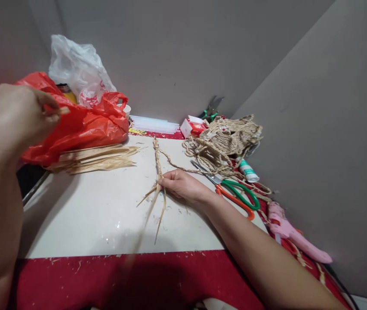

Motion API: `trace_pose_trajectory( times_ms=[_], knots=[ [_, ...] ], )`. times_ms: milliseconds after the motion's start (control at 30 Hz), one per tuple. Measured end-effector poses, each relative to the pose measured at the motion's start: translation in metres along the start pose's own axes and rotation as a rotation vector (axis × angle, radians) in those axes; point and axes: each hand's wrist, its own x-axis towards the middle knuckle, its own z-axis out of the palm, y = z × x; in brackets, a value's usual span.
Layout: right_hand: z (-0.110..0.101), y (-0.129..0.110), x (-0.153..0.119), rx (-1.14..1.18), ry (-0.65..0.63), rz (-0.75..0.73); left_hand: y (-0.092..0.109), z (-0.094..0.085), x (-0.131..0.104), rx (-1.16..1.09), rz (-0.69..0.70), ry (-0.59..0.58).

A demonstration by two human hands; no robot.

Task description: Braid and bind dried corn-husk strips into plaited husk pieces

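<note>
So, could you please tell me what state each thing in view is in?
Right hand: pinching the braid
Braid: plaited above, strands loose below
Left hand: raised, fingers curled
Dried strips: bundled, unbraided
Rope: looped, piled
Scissors: lying down, unheld
Pink glue gun: lying down, unheld
Red bag: crumpled
Whitish bag: crumpled

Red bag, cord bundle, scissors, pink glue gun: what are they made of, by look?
Red bag: thin glossy plastic film; crinkled, shiny folds.
Cord bundle: matte plant fiber, probably; tan, twisted, rough strands.
Scissors: gray metal blades; smooth green and orange handles, likely plastic.
Pink glue gun: probably molded plastic; smooth, evenly colored body.
</note>
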Motion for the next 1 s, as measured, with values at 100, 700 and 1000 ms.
trace_pose_trajectory(
  times_ms=[100, 700, 1000],
  knots=[
    [-0.001, 0.002, 0.001, 0.03, -0.01, 0.006, 0.03, 0.014, -0.011, 0.087, 0.059, 0.213],
    [-0.005, 0.002, 0.004, 0.312, -0.147, 0.001, 0.07, 0.172, -0.054, -0.731, -0.105, -0.759],
    [-0.009, 0.005, 0.003, 0.307, -0.183, -0.001, 0.067, 0.161, -0.047, -0.514, 0.019, -0.496]
  ],
)
